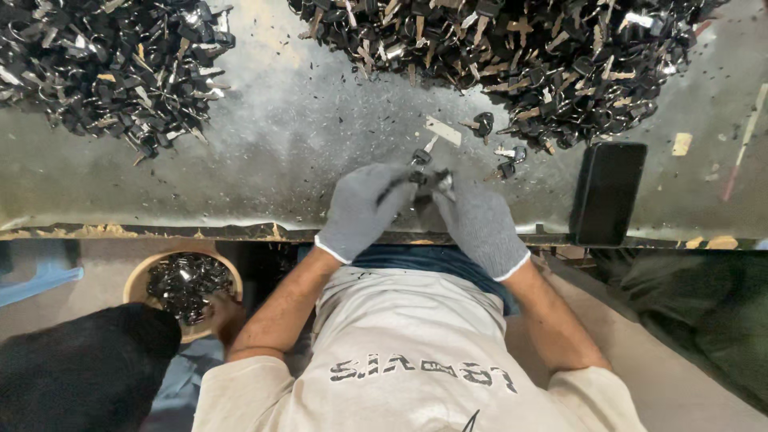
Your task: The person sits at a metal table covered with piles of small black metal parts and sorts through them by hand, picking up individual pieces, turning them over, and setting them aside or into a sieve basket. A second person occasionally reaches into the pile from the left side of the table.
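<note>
Lower left of the frame, a round tan bowl already holds a heap of dark keys, with another person's hand at its rim. Centre frame, your grey-gloved left hand and right hand are both closed on a small black-headed metal key above the grey dusty counter. A black phone lies right. Beyond, two large key piles remain, top left and top right.

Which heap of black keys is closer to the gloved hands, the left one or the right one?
The right heap: its lower edge spills toward the gloved hands, while the left heap sits off in the far corner.
</note>
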